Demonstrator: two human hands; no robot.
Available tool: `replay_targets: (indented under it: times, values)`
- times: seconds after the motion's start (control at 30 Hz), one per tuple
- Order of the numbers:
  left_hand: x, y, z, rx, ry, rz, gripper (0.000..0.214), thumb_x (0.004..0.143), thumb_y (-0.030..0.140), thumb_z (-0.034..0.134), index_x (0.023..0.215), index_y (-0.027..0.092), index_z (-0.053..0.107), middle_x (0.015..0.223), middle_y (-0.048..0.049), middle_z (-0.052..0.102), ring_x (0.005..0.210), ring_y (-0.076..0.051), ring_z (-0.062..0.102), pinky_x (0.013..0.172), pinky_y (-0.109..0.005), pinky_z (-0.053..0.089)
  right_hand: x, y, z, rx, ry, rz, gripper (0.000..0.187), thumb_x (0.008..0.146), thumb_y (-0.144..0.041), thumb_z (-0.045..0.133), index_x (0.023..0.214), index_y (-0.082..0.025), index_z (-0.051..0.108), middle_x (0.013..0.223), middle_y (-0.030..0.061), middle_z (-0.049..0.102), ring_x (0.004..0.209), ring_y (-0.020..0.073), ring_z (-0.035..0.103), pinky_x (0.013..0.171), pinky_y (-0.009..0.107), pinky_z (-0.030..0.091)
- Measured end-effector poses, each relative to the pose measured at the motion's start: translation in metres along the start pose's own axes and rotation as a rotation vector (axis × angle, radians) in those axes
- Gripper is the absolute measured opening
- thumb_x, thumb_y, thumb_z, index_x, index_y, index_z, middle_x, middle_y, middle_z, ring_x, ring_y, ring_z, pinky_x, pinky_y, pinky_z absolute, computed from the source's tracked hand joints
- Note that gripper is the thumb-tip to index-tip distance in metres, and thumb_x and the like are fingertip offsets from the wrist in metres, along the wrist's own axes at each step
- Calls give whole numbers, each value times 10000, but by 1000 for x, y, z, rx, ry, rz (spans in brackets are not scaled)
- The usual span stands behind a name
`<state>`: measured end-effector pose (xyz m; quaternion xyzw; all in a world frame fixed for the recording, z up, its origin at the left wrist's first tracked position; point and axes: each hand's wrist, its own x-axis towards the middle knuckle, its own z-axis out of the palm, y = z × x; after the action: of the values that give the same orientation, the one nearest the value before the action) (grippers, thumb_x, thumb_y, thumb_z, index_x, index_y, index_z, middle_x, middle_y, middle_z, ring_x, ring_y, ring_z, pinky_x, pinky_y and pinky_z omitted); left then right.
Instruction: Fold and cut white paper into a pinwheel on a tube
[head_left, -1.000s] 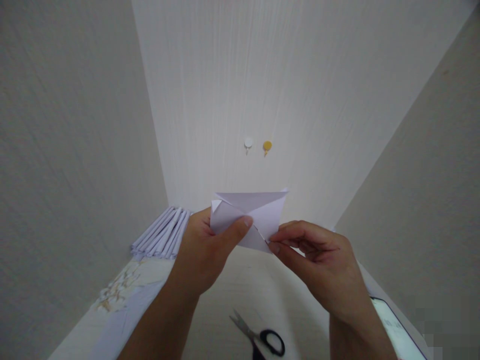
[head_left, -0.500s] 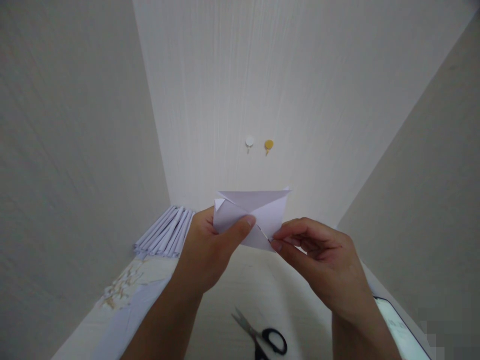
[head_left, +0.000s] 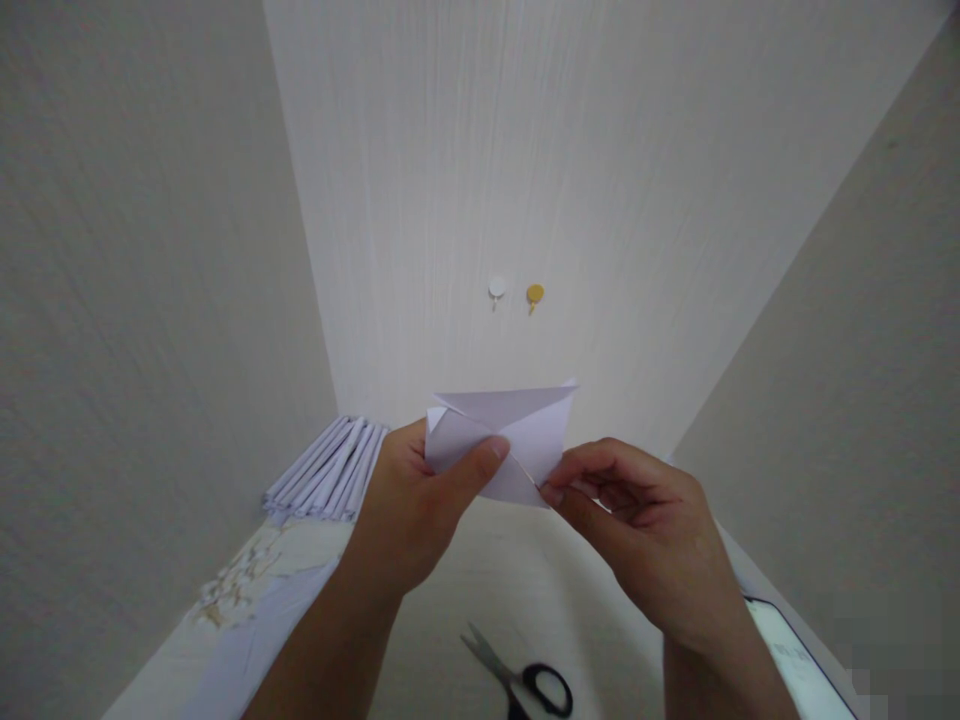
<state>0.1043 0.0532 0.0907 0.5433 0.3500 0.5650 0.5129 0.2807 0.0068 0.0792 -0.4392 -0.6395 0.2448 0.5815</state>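
Note:
A folded white sheet of paper (head_left: 525, 425) is held up in the air above the table, between both hands. My left hand (head_left: 420, 505) grips its left part, thumb pressed on the front of a folded flap. At the sheet's lower right corner, my right hand (head_left: 637, 520) pinches the edge between thumb and forefinger. Both hands are closed on the paper.
Scissors (head_left: 525, 680) with black handles lie on the table (head_left: 487, 580) below my hands. A stack of folded white papers (head_left: 326, 470) sits at the back left against the wall. A phone (head_left: 795, 660) lies at the right edge. Two small hooks (head_left: 516, 293) are on the wall.
Almost nothing differs; both hands keep their grip on the paper, with only a slight shift of the view.

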Motion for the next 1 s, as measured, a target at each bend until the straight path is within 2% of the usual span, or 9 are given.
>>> replay_targets:
  times: [0.23,0.4,0.53,0.63,0.7,0.77,0.83,0.93,1.0]
  values:
    - [4,-4,-6,74,-36,8,264,750,377,798,876,147,772,807,-53,782,720,-202,692,627,-269,539,-1,0,-2,10,-26,0,109,848,-131,693,831,-235,720,801,1,726,753,150,684,710,264,551]
    - [6,-6,-7,35,-56,7,256,744,373,806,883,160,774,840,-56,788,748,-209,702,651,-276,547,-1,-1,-1,29,-30,20,90,854,-148,702,836,-236,712,790,-2,717,749,148,681,695,258,543]
    - [7,-8,-6,9,-66,-22,283,740,385,807,896,152,774,802,-60,775,704,-202,688,609,-273,532,-1,-3,0,52,-26,53,73,850,-197,728,899,-240,695,802,0,715,742,147,677,669,250,534]
    - [7,-9,-6,-14,-68,-32,294,725,397,815,871,145,774,746,-55,757,641,-185,661,574,-265,512,0,-3,-2,36,-53,60,87,852,-212,728,906,-234,664,833,13,711,774,158,674,705,272,538]
    - [7,-10,-6,16,-63,-28,272,722,387,814,843,146,775,718,-45,744,615,-170,641,560,-254,496,1,-1,-4,44,-22,32,122,850,-237,735,915,-240,631,895,22,704,817,168,670,733,290,544]
    - [7,-9,-7,74,-126,-31,229,736,361,802,815,148,775,710,-40,736,611,-162,632,560,-247,489,3,1,-6,56,60,-17,202,838,-269,754,971,-258,603,1029,41,695,910,187,665,752,302,550]
    - [6,-9,-8,128,-240,-47,192,755,337,781,798,150,774,708,-41,733,608,-162,631,555,-247,483,4,3,-6,43,126,-54,283,826,-278,768,1045,-279,589,1110,50,679,971,201,652,743,300,549]
    - [6,-9,-9,161,-369,-83,176,766,315,769,822,148,773,732,-51,740,620,-175,647,555,-254,488,3,5,-4,-10,125,-52,230,842,-247,743,1041,-271,629,986,33,678,865,186,643,684,277,528]
    - [7,-10,-9,129,-368,-87,178,752,305,785,818,141,761,725,-48,733,623,-172,649,554,-248,491,3,6,-2,2,117,-35,169,851,-221,725,997,-258,649,898,16,668,782,169,629,655,267,515]
